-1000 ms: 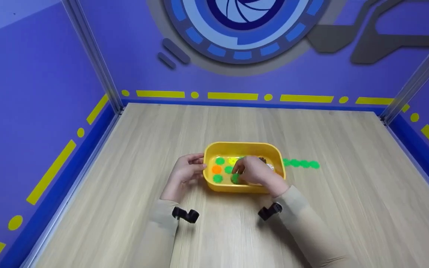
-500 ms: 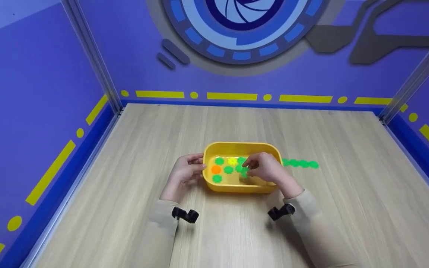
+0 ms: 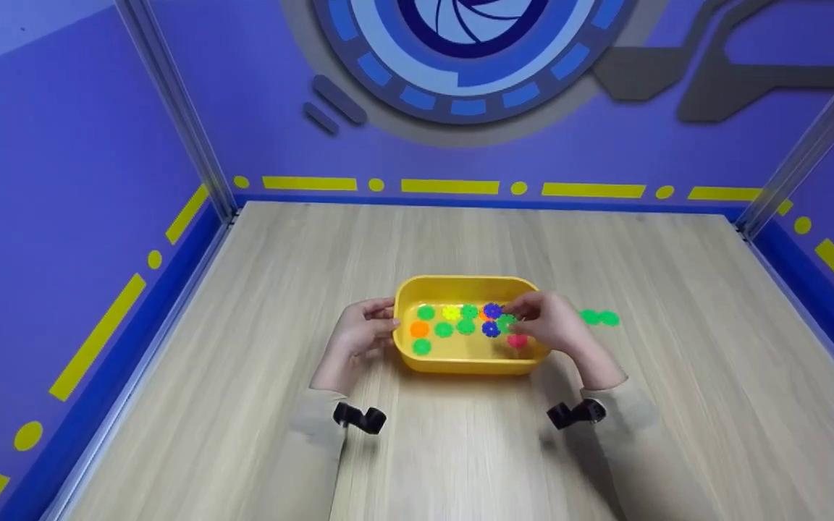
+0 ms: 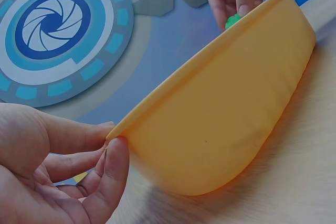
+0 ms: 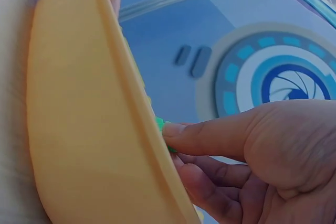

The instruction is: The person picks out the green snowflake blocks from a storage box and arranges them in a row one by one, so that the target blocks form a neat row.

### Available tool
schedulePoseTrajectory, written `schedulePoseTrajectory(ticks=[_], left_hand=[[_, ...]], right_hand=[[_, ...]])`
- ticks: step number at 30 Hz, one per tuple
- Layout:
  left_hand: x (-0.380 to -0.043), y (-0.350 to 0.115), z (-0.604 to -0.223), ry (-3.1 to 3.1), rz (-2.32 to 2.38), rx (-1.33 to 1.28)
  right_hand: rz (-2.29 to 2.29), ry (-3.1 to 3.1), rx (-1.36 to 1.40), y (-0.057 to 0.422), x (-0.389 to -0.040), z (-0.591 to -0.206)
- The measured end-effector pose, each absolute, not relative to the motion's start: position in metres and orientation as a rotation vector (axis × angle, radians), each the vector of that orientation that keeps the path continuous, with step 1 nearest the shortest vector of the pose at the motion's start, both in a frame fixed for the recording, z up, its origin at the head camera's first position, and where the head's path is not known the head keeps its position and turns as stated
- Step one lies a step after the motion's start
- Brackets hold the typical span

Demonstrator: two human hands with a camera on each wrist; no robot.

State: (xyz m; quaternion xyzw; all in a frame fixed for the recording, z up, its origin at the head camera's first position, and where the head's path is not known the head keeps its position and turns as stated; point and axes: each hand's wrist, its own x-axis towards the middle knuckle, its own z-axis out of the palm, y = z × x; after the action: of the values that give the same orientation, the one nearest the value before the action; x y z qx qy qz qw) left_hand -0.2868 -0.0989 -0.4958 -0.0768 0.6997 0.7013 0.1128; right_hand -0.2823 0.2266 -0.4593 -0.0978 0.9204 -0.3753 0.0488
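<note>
A yellow plastic bin (image 3: 468, 367) stands on the table, with several small flower-shaped discs lying in it. Among them are a yellow disc (image 3: 452, 312), an orange disc (image 3: 419, 329), a blue disc (image 3: 491, 328) and a red disc (image 3: 517, 340). My left hand (image 3: 359, 330) pinches the bin's left rim between thumb and fingers, seen closely in the left wrist view. Over the bin's right end, my right hand (image 3: 556, 323) pinches a green flower-shaped disc (image 4: 232, 21) between thumb and fingers. The bin's wall hides part of that disc in both wrist views.
To the right of the bin, green discs (image 3: 607, 318) lie in a row on the wooden table (image 3: 301, 275), partly hidden by my right hand. Blue-purple panels (image 3: 460, 155) enclose the table's back and both sides.
My right hand has moved right inside the bin, from its middle to its right end, uncovering blue and red discs. The left hand keeps its hold on the rim.
</note>
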Motion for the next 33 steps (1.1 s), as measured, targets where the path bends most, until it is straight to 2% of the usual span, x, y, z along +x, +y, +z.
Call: schedulePoseTrajectory(ticks=[33], left_hand=[[-0.285, -0.098, -0.496, 2.018, 2.119, -0.209]], right_hand=[[-1.315, 2.875, -0.056, 0.316, -0.276, -0.441]])
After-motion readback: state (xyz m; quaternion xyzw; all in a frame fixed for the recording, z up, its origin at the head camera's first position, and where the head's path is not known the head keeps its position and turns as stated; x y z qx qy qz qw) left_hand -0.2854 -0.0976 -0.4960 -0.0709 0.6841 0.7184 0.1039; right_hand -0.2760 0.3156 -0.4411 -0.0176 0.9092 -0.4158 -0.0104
